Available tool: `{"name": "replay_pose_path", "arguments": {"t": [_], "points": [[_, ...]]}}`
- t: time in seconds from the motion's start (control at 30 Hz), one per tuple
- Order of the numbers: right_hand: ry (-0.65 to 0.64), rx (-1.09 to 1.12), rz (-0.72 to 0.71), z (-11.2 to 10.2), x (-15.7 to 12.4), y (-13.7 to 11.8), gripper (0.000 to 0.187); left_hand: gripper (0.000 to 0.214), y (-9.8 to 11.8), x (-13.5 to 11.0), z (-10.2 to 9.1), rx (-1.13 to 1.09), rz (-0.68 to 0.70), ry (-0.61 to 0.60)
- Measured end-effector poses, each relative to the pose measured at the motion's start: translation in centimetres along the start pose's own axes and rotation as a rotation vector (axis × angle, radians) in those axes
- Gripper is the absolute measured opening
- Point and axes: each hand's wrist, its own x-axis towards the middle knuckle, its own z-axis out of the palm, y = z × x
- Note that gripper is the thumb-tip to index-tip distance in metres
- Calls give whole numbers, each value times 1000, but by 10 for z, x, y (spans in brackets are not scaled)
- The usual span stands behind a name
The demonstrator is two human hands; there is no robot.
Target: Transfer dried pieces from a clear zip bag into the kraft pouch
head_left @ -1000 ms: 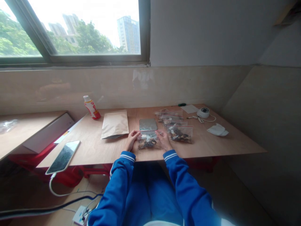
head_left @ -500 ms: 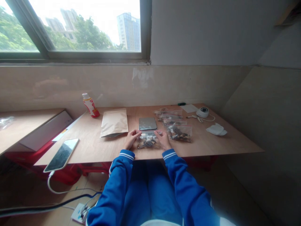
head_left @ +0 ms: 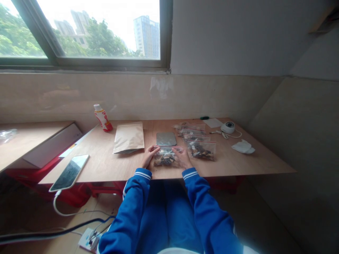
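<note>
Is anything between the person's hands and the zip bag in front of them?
Nothing visible: the left hand and right hand both touch the clear zip bag directly, one at each side.

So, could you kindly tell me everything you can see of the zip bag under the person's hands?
The zip bag is clear plastic with a red-edged seal along its far edge. It lies flat on the wooden tabletop, packed with dark, brownish chunky pieces too small to identify. The seal looks closed, though that is hard to confirm. The left hand touches its left end, and the right hand lies over its right end.
</note>
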Motion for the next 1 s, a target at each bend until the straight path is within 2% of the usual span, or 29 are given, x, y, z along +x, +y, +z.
{"name": "replay_pose_path", "arguments": {"t": [0.27,0.4,0.57,0.73,1.0], "points": [[1,29,-42,0,2,8,33,35,1,-1,3,28,-20,26],[-34,3,-50,2,1,2,31,33,2,-2,4,40,-5,65],[-17,-57,-87,7,0,-5,29,33,2,-5,6,38,31,123],[-63,-72,-116,10,-3,-5,29,33,0,-9,11,6,22,86],[-30,-63,-85,15,-9,-8,28,34,2,-13,14,34,-10,28]]}}
